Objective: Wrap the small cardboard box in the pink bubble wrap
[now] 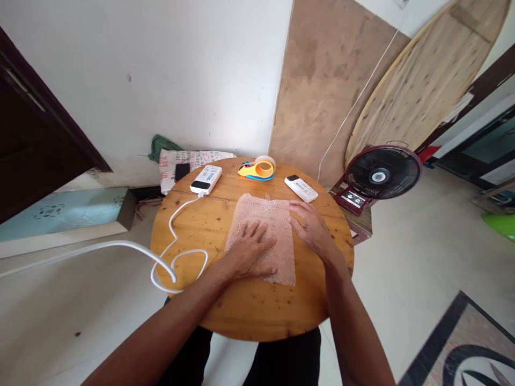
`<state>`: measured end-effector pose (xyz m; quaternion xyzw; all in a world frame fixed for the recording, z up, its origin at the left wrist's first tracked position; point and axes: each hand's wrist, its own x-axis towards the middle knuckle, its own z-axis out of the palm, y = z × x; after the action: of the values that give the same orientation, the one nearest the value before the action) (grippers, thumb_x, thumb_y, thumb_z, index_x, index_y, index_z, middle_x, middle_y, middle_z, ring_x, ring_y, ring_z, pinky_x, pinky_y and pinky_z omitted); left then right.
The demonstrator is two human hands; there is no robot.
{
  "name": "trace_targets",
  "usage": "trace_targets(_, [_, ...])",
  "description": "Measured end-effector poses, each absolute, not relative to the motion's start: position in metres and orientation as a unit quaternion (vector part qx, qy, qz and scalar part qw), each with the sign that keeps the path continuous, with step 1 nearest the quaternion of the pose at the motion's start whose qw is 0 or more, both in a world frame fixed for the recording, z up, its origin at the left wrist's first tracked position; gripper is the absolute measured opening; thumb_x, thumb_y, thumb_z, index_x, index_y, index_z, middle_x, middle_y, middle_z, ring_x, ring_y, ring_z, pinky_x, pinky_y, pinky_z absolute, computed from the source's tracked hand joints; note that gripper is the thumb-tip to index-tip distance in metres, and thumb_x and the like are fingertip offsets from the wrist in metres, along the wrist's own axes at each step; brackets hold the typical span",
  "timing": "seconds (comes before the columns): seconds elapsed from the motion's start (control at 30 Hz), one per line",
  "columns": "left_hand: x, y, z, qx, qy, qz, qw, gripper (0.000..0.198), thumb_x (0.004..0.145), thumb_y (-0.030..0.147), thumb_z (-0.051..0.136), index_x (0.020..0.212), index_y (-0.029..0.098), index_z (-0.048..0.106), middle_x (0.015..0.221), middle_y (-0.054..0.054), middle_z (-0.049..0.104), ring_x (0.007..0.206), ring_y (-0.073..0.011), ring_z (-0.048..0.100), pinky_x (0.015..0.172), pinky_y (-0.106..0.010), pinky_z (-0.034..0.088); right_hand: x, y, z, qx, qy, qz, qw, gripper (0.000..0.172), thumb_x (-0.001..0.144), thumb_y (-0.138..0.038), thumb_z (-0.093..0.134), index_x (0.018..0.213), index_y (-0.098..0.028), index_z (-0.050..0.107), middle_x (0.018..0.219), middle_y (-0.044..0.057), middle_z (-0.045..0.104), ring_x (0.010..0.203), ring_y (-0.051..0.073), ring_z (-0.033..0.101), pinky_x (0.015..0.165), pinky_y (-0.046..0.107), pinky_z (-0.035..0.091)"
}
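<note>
Head view: pinkish bubble wrap [263, 210] lying flat near the middle of a round wooden table [257, 316].
Inside the wrap: cannot tell.
Tape dispenser [261, 169]: yellow and blue, loaded with a tape roll, set beyond the wrap near the far rim.
White devices: one [210, 176] at far left, joined to a white cable [173, 228]; another [304, 190] at far right.
Left hand [252, 251]: palm down on the wrap, fingers spread, grip apart.
Right hand [311, 228]: turned inward at the wrap's right edge, fingers loosely curved, grip apart.

A home, judging by the electric fan [364, 174], dark door [36, 128], patterned floor tile [453, 329] and round wooden table [261, 313].
</note>
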<state>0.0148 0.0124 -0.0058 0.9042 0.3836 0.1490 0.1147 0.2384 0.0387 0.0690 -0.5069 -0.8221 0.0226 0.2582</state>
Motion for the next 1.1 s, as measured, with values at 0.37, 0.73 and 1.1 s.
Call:
trace_targets(0.37, [0.015, 0.012, -0.007, 0.903, 0.381, 0.164, 0.111, 0.075, 0.074, 0.069, 0.057, 0.136, 0.028, 0.049, 0.152, -0.014, 0.033, 0.142, -0.0404, 0.022, 0.113, -0.062, 0.011, 0.315, 0.002, 0.051, -0.686, -0.726, -0.013, 0.045, 0.044, 0.077, -0.034, 0.063, 0.117, -0.019, 0.060, 0.110, 0.014, 0.069, 0.097, 0.031, 0.064, 0.077, 0.040, 0.049])
trace_targets(0.73, [0.019, 0.012, -0.015, 0.898, 0.386, 0.169, 0.123, 0.075, 0.078, 0.060, 0.058, 0.141, 0.023, 0.043, 0.150, -0.009, 0.039, 0.141, -0.0418, 0.022, 0.116, -0.059, 0.014, 0.188, -0.010, 0.098, -0.425, -0.708, 0.494, 0.273, 0.045, 0.077, -0.037, 0.069, 0.119, -0.022, 0.058, 0.116, 0.004, 0.065, 0.107, 0.021, 0.060, 0.092, 0.034, 0.048])
trace_targets(1.1, [0.015, 0.013, -0.004, 0.901, 0.366, 0.184, 0.144, 0.082, 0.072, 0.067, 0.060, 0.141, 0.026, 0.045, 0.154, -0.014, 0.028, 0.142, -0.0435, 0.016, 0.112, -0.067, 0.007, 0.194, 0.064, 0.026, -0.476, -0.550, 0.553, 0.407, 0.025, 0.069, -0.029, 0.072, 0.090, -0.018, 0.064, 0.088, 0.000, 0.068, 0.085, 0.018, 0.060, 0.079, 0.029, 0.044])
